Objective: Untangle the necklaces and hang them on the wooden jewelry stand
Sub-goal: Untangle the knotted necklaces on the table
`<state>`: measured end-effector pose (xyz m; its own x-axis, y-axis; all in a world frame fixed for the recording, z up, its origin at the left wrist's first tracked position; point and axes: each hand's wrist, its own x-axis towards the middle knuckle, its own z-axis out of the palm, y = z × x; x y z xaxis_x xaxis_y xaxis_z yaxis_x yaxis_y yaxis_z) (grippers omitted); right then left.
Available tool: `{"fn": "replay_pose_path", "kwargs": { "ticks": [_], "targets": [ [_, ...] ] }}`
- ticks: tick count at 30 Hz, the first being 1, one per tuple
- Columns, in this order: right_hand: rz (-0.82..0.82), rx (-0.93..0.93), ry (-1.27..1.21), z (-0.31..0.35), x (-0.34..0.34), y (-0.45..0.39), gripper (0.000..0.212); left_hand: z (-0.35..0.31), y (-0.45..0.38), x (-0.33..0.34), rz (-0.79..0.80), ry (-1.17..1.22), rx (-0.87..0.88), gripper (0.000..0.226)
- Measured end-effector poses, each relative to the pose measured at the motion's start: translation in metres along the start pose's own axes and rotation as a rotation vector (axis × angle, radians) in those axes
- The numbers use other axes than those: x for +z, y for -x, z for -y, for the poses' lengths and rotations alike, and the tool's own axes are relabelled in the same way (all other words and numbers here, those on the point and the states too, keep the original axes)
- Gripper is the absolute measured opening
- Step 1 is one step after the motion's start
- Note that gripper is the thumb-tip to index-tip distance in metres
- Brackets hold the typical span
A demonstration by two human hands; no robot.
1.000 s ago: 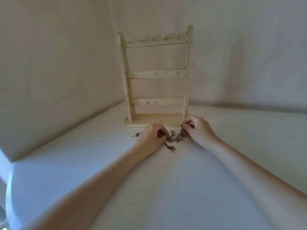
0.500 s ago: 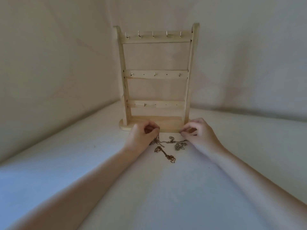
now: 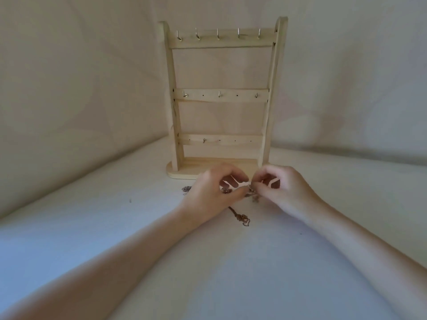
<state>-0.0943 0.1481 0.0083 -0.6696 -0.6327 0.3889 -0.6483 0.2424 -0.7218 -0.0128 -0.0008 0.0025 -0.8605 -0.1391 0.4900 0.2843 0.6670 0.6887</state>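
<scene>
Head view: left hand [image 3: 211,192] and right hand [image 3: 280,188] meet fingertip to fingertip, both pinching the tangled necklaces [image 3: 248,192] just before the wooden jewelry stand [image 3: 221,98]. Knot mostly hidden by fingers. Loose chain end [image 3: 242,219] trails nearer; small chain bit [image 3: 186,190] lies left, blurry.

Dim, warm, diffuse light is covering the frame. The worktop [image 3: 92,262] is taking a bluish cast at lower left. Soft shadows are falling on the backdrop at right. Wide-angle distortion is bending the frame edges, and the forearms at the bottom are appearing enlarged and soft.
</scene>
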Motion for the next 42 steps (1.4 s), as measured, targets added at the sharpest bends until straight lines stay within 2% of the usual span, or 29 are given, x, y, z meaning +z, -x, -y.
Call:
{"fn": "replay_pose_path", "kwargs": {
  "ticks": [2,4,9,11,14,17,19,21,22,25,26,27,30,34,36,38,40,42],
  "targets": [
    [-0.041,0.081,-0.253,0.004,0.001,0.0,0.013,-0.005,0.003,0.001,0.022,0.141,-0.032,0.024],
    [-0.005,0.143,-0.419,0.007,0.002,0.002,0.008,-0.009,0.004,0.002,-0.01,0.238,-0.087,0.019],
    [-0.019,0.203,-0.666,0.01,0.007,0.007,0.006,-0.013,0.005,-0.006,-0.011,0.523,-0.299,0.009],
    [0.004,0.211,-0.629,0.01,0.008,0.008,0.008,-0.011,0.004,-0.006,-0.012,0.623,-0.379,0.01],
    [0.04,0.146,-0.387,0.013,0.009,0.008,0.01,-0.009,0.003,-0.006,0.021,0.774,-0.487,0.008],
    [-0.029,0.064,-0.174,0.014,0.007,0.008,0.012,-0.009,0.005,-0.005,0.075,0.831,-0.486,0.006],
    [-0.053,0.086,-0.168,0.012,0.007,0.008,0.014,-0.013,0.006,-0.004,0.102,0.839,-0.451,0.005],
    [-0.08,0.137,-0.265,0.011,0.008,0.009,0.015,-0.015,0.006,-0.005,0.115,0.786,-0.441,0.006],
    [-0.094,0.155,-0.284,0.012,0.008,0.01,0.014,-0.014,0.005,-0.006,0.122,0.675,-0.419,0.008],
    [-0.032,0.212,-0.318,0.017,0.01,0.011,0.016,-0.007,0.004,-0.007,0.125,0.034,-0.194,0.009],
    [0.003,0.237,-0.346,0.019,0.011,0.011,0.019,-0.006,0.004,-0.006,0.119,-0.102,-0.106,0.009],
    [0.03,0.255,-0.391,0.02,0.011,0.011,0.021,-0.006,0.004,-0.006,0.108,-0.162,-0.06,0.01],
    [0.068,0.317,-0.664,0.022,0.009,0.008,0.027,-0.006,0.001,-0.015,0.022,-0.094,-0.092,0.007],
    [0.104,0.398,-0.86,0.023,0.006,0.009,0.018,-0.003,-0.001,-0.02,-0.078,-0.198,-0.061,0.008],
    [0.093,0.392,-0.893,0.022,0.005,0.008,0.011,-0.003,-0.002,-0.019,-0.089,-0.054,-0.142,0.011],
    [0.084,0.394,-0.876,0.02,0.005,0.007,0.008,-0.01,-0.002,-0.018,-0.106,0.332,-0.327,0.013],
    [0.086,0.395,-0.841,0.019,0.006,0.007,0.009,-0.019,-0.002,-0.017,-0.048,0.735,-0.447,0.015],
    [0.08,0.396,-0.847,0.018,0.007,0.007,0.013,-0.025,0.0,-0.016,0.064,0.909,-0.479,0.017]
  ]
}}
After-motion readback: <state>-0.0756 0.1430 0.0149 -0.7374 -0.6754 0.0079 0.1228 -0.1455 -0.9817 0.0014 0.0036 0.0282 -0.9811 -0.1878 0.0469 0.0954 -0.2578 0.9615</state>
